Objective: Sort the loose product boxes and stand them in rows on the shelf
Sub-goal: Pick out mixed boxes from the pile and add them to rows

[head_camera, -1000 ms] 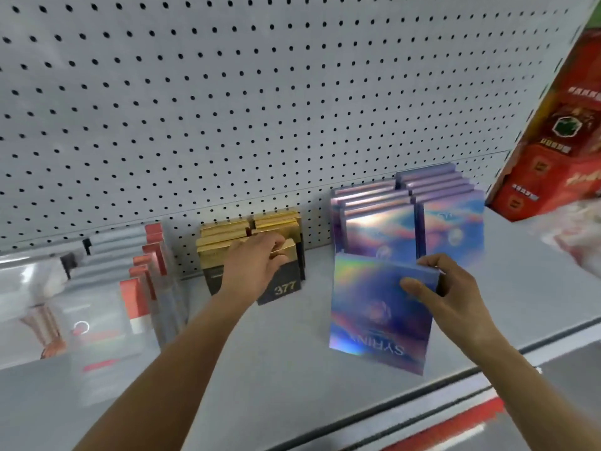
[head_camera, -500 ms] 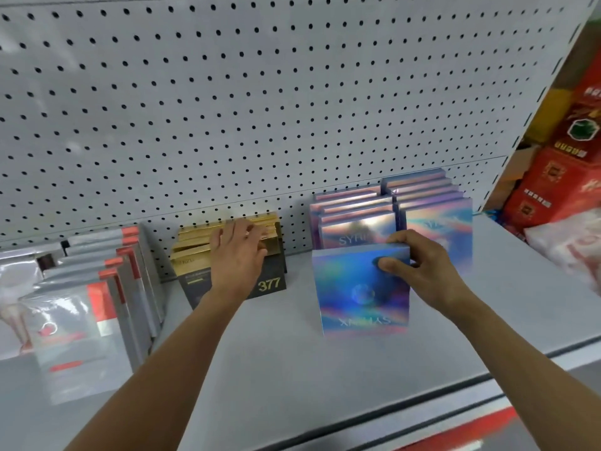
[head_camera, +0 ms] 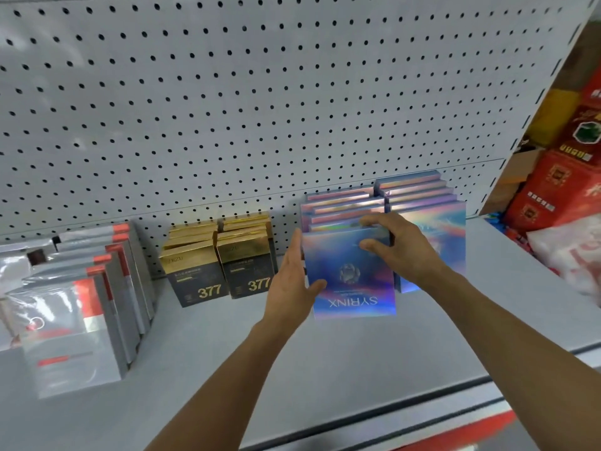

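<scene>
1. Both hands hold one flat, square, iridescent blue-and-pink holographic box point(head_camera: 349, 275) printed "SYRINX", just right of the middle of the frame.
2. Right hand point(head_camera: 401, 247) has a narrow grip on the box's top edge: its thumb lies on the front face and its fingers curl over the top behind it.
3. Left hand point(head_camera: 292, 281) lies with fingers straight along the box's left edge, palm against that side, while its thumb presses the lower left of the front face.
4. That box stands upright on the grey shelf point(head_camera: 325, 369) with its lettering upside down, at the front of the left row of matching holographic boxes point(head_camera: 341, 206).
5. A second row of holographic boxes point(head_camera: 432, 203) stands just right of it, touching the first row and reaching back to the white pegboard wall point(head_camera: 260, 92).
6. Left of centre, two rows of black-and-gold boxes point(head_camera: 224, 265) marked "377" stand upright side by side against the pegboard.
7. At the far left of the frame stand rows of grey flat packs with red-orange accents point(head_camera: 84, 304); the nearest ones are blurred.
8. At the right edge, past the end of the pegboard, red cartons point(head_camera: 566, 180) are stacked, with a white-and-red plastic bag point(head_camera: 569, 252) lying below them.
</scene>
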`<state>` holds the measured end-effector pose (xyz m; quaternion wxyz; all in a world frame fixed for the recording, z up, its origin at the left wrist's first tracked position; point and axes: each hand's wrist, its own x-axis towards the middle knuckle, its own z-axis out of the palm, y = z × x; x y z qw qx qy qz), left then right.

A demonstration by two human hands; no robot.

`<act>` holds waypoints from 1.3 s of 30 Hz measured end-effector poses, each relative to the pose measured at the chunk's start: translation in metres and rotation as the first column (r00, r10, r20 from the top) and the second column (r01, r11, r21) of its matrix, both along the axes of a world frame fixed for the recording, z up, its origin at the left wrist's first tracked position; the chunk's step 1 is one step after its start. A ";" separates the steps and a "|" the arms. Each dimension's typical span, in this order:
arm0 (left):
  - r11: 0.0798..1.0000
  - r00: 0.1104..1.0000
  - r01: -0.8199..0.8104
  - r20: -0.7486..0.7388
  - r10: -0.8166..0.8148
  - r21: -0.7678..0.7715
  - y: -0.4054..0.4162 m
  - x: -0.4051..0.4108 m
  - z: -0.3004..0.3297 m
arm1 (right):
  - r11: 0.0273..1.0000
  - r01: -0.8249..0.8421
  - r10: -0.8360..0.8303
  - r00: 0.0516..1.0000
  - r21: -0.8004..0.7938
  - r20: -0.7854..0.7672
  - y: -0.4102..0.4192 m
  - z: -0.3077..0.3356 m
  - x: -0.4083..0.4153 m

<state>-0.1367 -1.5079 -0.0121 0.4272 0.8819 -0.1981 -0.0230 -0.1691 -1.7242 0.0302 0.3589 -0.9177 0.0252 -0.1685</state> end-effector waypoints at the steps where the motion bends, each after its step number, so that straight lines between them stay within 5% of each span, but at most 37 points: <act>1: 0.999 1.000 -0.023 -0.016 0.022 -0.045 0.000 -0.003 0.000 | 0.997 -0.023 0.018 0.998 -0.073 -0.066 -0.002 0.003 -0.003; 4: 0.998 1.000 -0.007 0.029 0.009 -0.069 0.003 -0.011 -0.002 | 0.933 -0.142 0.064 0.970 -0.330 -0.236 0.000 0.017 -0.017; 8: 0.996 0.999 0.036 0.017 -0.035 -0.077 0.012 -0.021 -0.009 | 0.932 -0.208 0.167 0.973 -0.295 -0.160 -0.001 0.015 -0.035; 11: 0.970 0.994 -0.090 -0.076 0.074 -0.227 0.019 -0.020 -0.010 | 0.979 -0.081 0.083 0.996 0.186 -0.008 -0.001 0.003 -0.051; 14: 0.863 0.953 -0.240 -0.275 0.123 -0.445 0.018 -0.016 0.003 | 0.733 -0.026 -0.014 0.999 0.680 0.053 0.018 -0.019 -0.065; 17: 0.826 0.964 -0.162 -0.267 0.014 -0.540 0.007 -0.013 0.024 | 0.589 0.032 -0.071 0.997 0.807 0.013 0.033 -0.044 -0.070; 19: 0.850 0.988 -0.055 -0.154 -0.032 -0.524 0.001 -0.009 0.036 | 0.636 0.138 -0.183 0.983 0.759 -0.025 0.032 -0.055 -0.068; 23: 0.961 0.994 0.105 0.018 -0.104 -0.257 -0.012 0.000 0.049 | 0.767 0.261 -0.327 0.945 0.585 0.007 0.027 -0.060 -0.065; 27: 0.991 0.970 0.130 0.205 -0.130 0.014 -0.031 0.003 0.060 | 0.946 0.286 -0.315 0.920 0.150 0.233 0.020 -0.077 -0.066; 32: 0.949 0.836 0.046 0.508 -0.209 0.313 -0.052 0.006 0.058 | 0.962 0.274 -0.273 0.947 0.020 0.167 0.028 -0.081 -0.064; 39: 0.875 0.745 -0.039 0.598 -0.296 0.482 -0.064 0.020 0.038 | 0.954 0.228 -0.241 0.969 -0.197 -0.047 0.037 -0.081 -0.058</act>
